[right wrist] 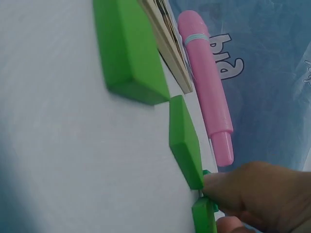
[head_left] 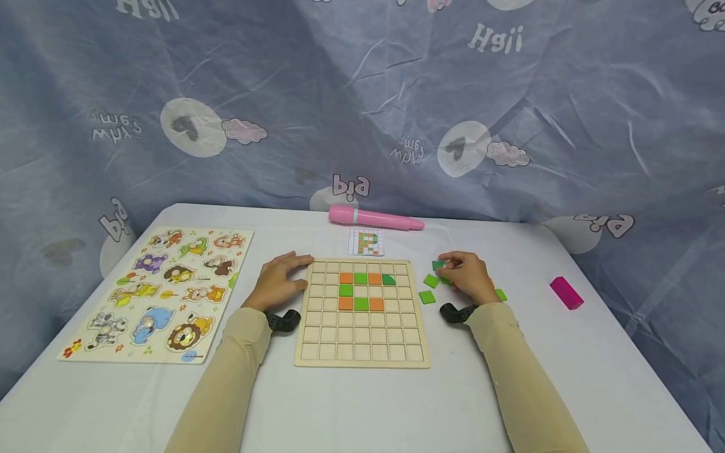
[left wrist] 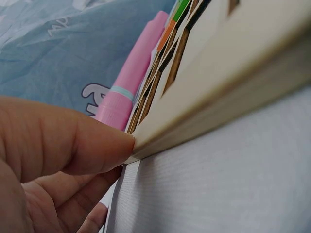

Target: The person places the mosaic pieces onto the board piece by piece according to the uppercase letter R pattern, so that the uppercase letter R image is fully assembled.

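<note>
A wooden grid board (head_left: 362,355) lies flat on the table, several orange and green square tiles and a dark green rounded-corner tile (head_left: 388,280) set in its upper cells. My left hand (head_left: 277,281) is at its left side, index fingertip by the top corner; the thumb (left wrist: 97,145) touches the edge in the left wrist view. Right of the board, my right hand (head_left: 467,277) pinches a dark green tile (head_left: 437,265) between thumb and fingertips. Loose light green tiles (head_left: 427,297) lie about these fingers, and the palm partly hides some.
A small pattern card (head_left: 366,242) lies just behind the board, with a pink marker-shaped stick (head_left: 376,219) beyond it. An animal puzzle board (head_left: 164,292) takes up the left side. At the right lies a magenta block (head_left: 566,293). A patterned cloth hangs behind the table.
</note>
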Demonstrator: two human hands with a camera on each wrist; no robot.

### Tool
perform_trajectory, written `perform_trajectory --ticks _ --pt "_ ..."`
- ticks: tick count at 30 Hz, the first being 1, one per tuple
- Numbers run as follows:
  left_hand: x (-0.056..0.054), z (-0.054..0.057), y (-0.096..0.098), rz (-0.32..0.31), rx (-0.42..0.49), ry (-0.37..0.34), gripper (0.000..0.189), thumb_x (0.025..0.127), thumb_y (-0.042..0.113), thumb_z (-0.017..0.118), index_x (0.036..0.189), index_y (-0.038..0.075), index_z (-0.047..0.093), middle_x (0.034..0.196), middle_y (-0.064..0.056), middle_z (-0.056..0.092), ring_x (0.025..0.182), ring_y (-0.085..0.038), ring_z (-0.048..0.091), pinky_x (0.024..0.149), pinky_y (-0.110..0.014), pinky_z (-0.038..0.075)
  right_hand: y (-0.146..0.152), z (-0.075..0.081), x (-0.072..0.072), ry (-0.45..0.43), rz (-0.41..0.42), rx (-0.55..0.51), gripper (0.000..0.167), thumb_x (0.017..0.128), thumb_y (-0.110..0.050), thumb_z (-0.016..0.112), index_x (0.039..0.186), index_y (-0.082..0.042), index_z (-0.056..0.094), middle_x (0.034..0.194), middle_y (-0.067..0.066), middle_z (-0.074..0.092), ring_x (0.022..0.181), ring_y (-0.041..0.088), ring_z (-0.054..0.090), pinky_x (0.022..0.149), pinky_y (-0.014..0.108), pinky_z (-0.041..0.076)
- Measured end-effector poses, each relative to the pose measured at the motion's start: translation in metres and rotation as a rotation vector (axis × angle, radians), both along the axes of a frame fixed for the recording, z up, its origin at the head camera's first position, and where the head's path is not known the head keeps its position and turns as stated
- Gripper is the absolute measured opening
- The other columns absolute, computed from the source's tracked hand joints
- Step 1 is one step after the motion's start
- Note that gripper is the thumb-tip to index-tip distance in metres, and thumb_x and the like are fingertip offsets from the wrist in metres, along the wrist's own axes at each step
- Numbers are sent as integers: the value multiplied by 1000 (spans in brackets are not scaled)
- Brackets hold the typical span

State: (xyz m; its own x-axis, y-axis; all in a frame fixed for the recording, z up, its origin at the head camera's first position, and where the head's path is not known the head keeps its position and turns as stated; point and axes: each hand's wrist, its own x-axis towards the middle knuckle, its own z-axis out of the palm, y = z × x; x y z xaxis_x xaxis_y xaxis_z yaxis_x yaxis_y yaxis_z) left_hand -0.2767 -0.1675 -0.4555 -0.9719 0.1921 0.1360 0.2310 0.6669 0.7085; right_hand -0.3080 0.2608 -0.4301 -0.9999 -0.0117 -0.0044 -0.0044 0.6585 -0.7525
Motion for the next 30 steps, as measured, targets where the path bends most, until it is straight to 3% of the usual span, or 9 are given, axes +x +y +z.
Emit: perform_trajectory --ticks 12,26,30 --pt "-1 -2 -1 2 5 -5 58 91 12 71 149 6 66 157 -13 60 158 -38 37 132 -59 13 -2 1 2 15 -1 38 27 97 -12 76 118 5 77 90 4 64 58 11 60 55 24 52" --pt "0 0 0 4 -12 -1 58 91 12 70 149 6 66 156 -13 61 158 -38 37 132 -59 15 -1 3 2 36 26 37 26 97 -15 78 115 4 78 87 3 67 56 13 57 52 25 52" --pt "-1 0 0 3 -15 2 58 91 12 69 148 6 66 156 -13 61 158 -38 37 132 -59 15 -2 8 3 6 82 16 26 97 -16 80 115 2 79 87 2 66 59 14 56 53 26 51"
